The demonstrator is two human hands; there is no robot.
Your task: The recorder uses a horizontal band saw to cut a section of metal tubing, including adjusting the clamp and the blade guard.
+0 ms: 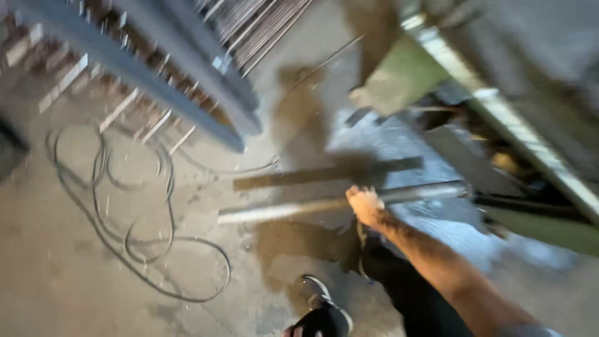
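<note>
The view is blurred by motion. My right hand (365,205) reaches down from the lower right and closes around a long grey metal bar (281,211) lying on the concrete floor. The bar runs from left of centre to the right, under a green machine. A second, darker flat bar (324,173) lies just beyond it, roughly parallel. My left hand is out of sight. Below the hand I see my dark trouser leg (399,287) and a shoe (321,312).
A black cable (125,237) loops across the floor at left. Grey steel beams (187,93) and a bundle of thin rods (262,25) lie at the top. A green machine frame (536,156) fills the right side. Dark wet patches mark the floor.
</note>
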